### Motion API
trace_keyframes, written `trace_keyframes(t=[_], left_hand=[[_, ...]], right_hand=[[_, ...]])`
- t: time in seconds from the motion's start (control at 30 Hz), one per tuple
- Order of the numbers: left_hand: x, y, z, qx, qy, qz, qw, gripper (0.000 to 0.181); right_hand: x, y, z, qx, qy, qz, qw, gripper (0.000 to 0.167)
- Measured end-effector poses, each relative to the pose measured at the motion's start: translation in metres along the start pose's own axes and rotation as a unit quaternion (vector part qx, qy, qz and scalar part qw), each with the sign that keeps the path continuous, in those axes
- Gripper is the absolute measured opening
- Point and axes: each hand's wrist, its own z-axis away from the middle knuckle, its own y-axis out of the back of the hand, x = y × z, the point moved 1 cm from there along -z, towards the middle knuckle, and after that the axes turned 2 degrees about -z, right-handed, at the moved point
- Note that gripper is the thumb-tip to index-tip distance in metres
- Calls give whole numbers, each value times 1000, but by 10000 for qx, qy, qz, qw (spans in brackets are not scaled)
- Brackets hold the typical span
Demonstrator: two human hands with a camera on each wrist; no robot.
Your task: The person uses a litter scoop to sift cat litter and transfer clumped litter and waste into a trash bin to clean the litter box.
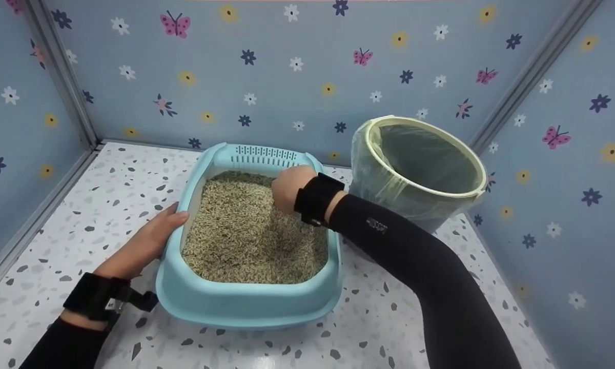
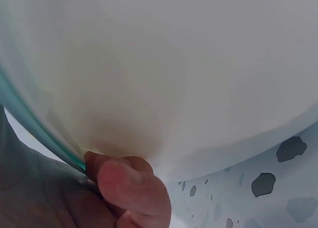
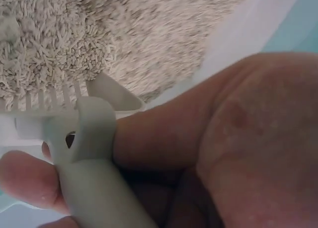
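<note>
Gripping the scoop at the litter, the right hand is at the far right of the tray, while the left hand clasps the tray's left side and a lined bin stands just beside it to the right

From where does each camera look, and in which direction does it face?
Head: worn on the head, facing forward and down at litter box and lined bin; left hand and right hand show, with black sleeves.
Left wrist: on that wrist, facing the box's pale surface and speckled floor; fingers show.
Right wrist: on that wrist, facing litter scoop and litter; gripping hand shows.
Shared: head and right wrist both show litter.
</note>
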Motion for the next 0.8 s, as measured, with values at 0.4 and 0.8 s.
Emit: trace_keyframes(t=[0.4, 0.8], left_hand=[[1, 1, 0, 21, -47, -12, 10000, 77], [-2, 1, 1, 38, 158, -39, 9999, 83]], right_hand=[[4, 32, 31, -88, -136, 365, 9992, 40], [-7, 23, 18, 1038, -993, 1600, 9766, 54]])
